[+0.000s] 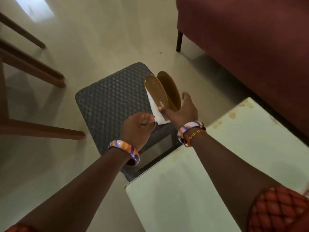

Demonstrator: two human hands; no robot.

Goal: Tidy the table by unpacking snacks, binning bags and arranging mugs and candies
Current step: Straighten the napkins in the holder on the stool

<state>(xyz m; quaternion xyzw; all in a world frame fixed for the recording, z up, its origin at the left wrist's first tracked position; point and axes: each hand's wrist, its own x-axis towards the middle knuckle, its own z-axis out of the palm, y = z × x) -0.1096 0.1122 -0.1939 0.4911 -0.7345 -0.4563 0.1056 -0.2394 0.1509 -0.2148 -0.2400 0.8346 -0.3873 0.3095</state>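
Snack discs, two flat golden-brown ovals, stand on edge in the right hand, raised above a dark grey textured stool seat. A white wrapper strip hangs against the nearer disc. Right-hand fingers are closed on the discs and wrapper at their lower edge. The left hand is curled, its fingers pinching the wrapper's lower corner. Both wrists carry striped orange, purple and white bangles. A pale, stained bench lies beneath the right forearm. Wooden chair legs stand at left on the floor; a maroon sofa fills the upper right.
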